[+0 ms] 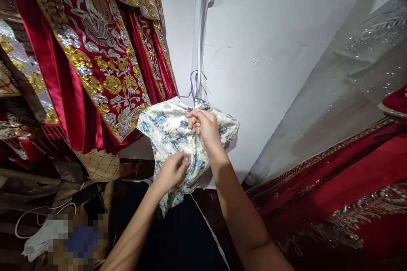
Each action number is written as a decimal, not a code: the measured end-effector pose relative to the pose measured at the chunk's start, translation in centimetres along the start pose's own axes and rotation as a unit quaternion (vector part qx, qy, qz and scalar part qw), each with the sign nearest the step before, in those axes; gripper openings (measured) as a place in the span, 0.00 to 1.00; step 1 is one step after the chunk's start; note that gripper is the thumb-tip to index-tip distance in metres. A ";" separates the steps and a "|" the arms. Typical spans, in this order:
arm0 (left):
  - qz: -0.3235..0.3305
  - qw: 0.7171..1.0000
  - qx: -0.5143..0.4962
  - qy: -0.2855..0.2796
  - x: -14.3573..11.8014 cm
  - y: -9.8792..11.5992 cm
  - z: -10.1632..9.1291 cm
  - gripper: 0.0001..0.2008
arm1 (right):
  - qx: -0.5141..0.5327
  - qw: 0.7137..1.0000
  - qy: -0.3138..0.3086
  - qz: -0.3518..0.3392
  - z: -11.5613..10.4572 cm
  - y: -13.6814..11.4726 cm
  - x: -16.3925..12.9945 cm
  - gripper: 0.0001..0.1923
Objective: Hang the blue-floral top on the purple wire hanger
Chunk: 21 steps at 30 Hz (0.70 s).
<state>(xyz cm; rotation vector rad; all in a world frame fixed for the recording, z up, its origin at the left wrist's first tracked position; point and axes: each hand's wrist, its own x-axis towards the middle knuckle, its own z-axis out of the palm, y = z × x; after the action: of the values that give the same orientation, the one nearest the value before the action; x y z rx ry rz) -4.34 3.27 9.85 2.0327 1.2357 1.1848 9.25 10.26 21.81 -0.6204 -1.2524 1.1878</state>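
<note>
1. The floral garment point(168, 135) hangs on a purple wire hanger point(191, 89) against the far wall.
2. Right hand point(203, 127) pinches the collar; left hand point(173, 171) closes on the front lower down.
3. The cloth looks light, soft and slippery (best gripped near seams).

Floral garment point(168, 131) hides most of purple hanger point(191, 89)

There is one view only, from the head of the person. It looks forward and a little upward at the white wall point(273, 51), very near to the hanging floral garment point(168, 135). Red robes point(95, 51) fill the left edge.
</note>
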 end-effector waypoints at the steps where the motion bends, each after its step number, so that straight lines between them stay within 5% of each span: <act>1: 0.027 0.999 0.001 0.038 1.4 1.3 -1.4 0.13 | -0.007 1.000 -0.004 -0.007 0.0 0.2 -0.7 0.11; 4: 0.111 0.976 0.048 0.180 5.5 5.0 -4.9 0.20 | -0.039 0.999 -0.020 -0.016 -0.2 0.0 -2.5 0.11; 9: 0.215 0.954 0.167 0.123 9.2 8.9 -6.5 0.07 | -0.068 0.997 -0.006 -0.043 -0.8 -0.5 -2.8 0.12; 12: 0.235 0.943 0.178 0.155 9.7 9.7 -6.7 0.07 | -0.068 0.996 0.011 -0.048 -1.2 1.4 -1.9 0.12; 17: 0.159 0.905 -0.050 0.392 8.9 6.1 -10.8 0.09 | -0.081 0.996 0.004 0.033 -1.9 7.0 -4.8 0.13; 21: 0.027 0.793 -0.385 0.471 6.6 -0.1 -13.2 0.09 | -0.039 0.994 0.001 0.105 -1.7 9.5 -9.6 0.14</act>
<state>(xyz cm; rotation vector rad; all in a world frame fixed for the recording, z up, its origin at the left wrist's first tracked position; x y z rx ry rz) -14.30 8.67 19.35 0.8309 0.7733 2.3752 8.79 4.97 9.27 -0.8273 -1.2596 1.3140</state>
